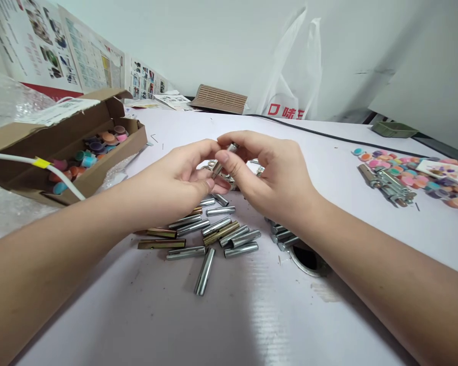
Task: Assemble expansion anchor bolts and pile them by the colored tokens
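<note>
Between my two hands a short silver metal tube [217,169] is held at a slant above the table. My left hand [177,178] pinches its lower end between thumb and fingers. The thumb of my right hand [277,175] presses on the upper part, with the fingers curled behind it. Below my hands lies a loose group of silver tubes [204,272] and a few brassy tubes [161,244], some with a slit along the side. Small metal rings [211,164] are partly hidden behind my fingers. More silver cylinders [284,236] lie beneath my right wrist.
An opened cardboard box [133,140] with colourful caps stands at left, a white cable [7,156] crossing before it. At right, metal bolt assemblies [391,185] lie by colourful caps [412,175]. A round table hole [309,259] sits under my right forearm. A plastic bag [290,76] stands behind.
</note>
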Demonstrator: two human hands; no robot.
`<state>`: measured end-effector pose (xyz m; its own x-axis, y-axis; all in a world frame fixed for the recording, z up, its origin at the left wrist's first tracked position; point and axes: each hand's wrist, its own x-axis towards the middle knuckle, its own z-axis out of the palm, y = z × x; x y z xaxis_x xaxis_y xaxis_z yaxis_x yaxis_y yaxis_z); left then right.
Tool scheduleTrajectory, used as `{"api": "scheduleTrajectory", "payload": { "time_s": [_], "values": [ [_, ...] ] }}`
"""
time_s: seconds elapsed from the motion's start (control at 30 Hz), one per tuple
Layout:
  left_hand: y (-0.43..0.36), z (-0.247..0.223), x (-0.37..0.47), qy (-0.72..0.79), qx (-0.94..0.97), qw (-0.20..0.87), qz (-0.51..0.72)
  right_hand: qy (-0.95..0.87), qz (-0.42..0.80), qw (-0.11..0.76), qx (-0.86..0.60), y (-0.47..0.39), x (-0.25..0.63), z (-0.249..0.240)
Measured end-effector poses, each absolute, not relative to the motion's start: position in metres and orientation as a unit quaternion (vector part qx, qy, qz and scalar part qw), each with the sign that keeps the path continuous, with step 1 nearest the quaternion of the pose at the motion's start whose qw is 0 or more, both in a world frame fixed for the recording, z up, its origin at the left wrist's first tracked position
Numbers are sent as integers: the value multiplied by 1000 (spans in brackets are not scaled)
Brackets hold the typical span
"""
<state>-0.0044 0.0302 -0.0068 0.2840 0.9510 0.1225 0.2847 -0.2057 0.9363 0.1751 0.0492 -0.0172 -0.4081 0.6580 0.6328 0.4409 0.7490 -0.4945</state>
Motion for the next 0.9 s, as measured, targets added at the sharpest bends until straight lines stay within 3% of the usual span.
{"api": "scheduleTrajectory", "payload": {
  "time_s": [0.2,0.4,0.57,0.67,0.9],
  "values": [
    [32,0,-5,466,718,389,341,-858,21,404,-318,49,180,-3],
    [33,1,-4,493,644,449,375,-834,44,423,-352,74,190,1],
    [37,2,-2,512,539,488,458,-842,68,313,-433,98,198,-22],
    [39,5,-2,514,489,503,494,-828,66,298,-471,102,197,-26],
    [45,-1,-8,508,503,498,491,-877,95,249,-399,105,171,-25]
  ]
}}
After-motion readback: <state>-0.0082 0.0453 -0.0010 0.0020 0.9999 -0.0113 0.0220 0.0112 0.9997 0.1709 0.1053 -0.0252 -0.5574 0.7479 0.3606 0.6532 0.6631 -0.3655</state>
